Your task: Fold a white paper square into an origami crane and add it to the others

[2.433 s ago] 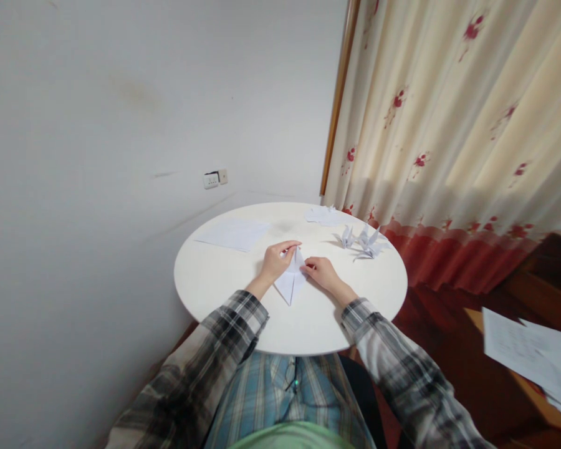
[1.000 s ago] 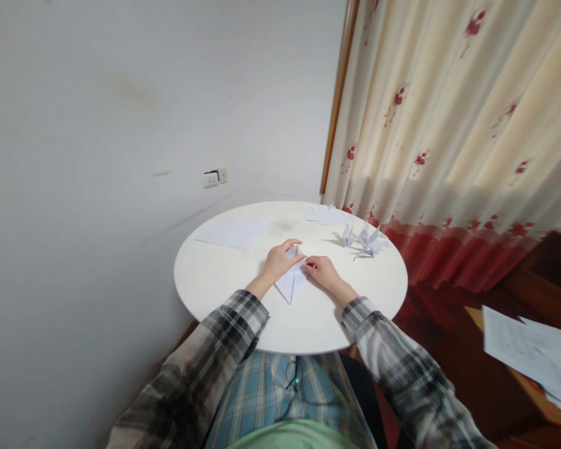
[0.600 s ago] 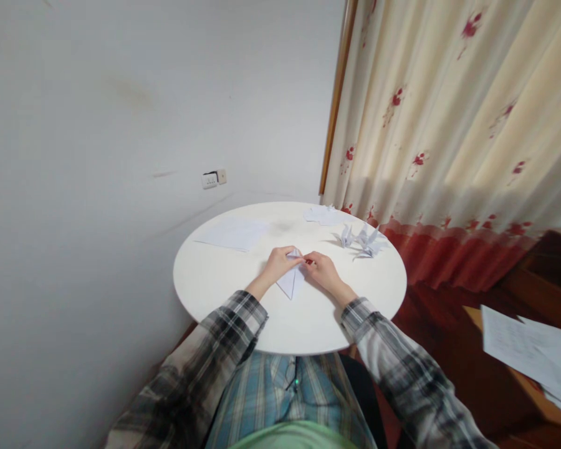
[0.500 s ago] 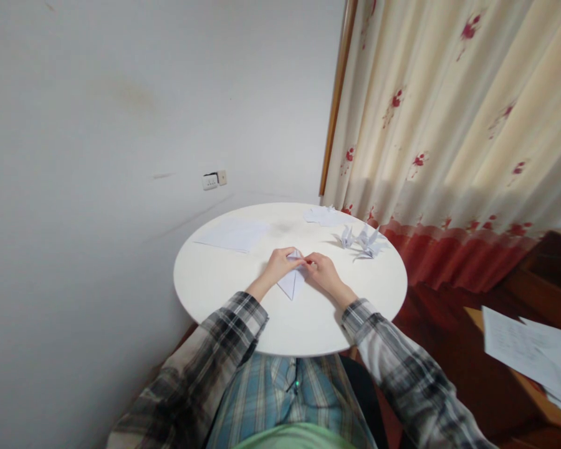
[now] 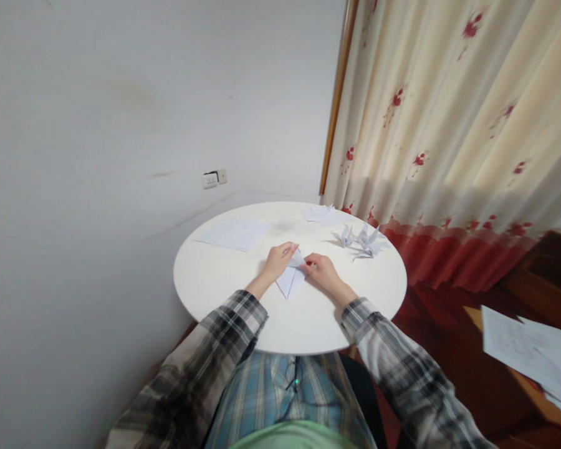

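A folded piece of white paper (image 5: 287, 282) lies on the round white table (image 5: 303, 333), its pointed end toward me. My left hand (image 5: 277, 260) pinches its far upper part between thumb and fingers. On the paper's right edge, the closed fingertips of my right hand (image 5: 321, 270) grip it at about mid-length. A crease runs down the lower part to the point. Part of the left edge is hidden behind my left hand.
Several folded paper cranes (image 5: 367, 242) stand at the table's right side. Flat white sheets (image 5: 234, 233) lie at the back left, and more paper (image 5: 325, 216) at the back. A wall with a socket (image 5: 210, 181) borders the left; a curtain (image 5: 430, 125) hangs at the right.
My left hand has moved slightly up and away from my right fingertips, uncovering more of the folded paper. The paper's near point has shifted a little left. My right hand stays nearly in place.
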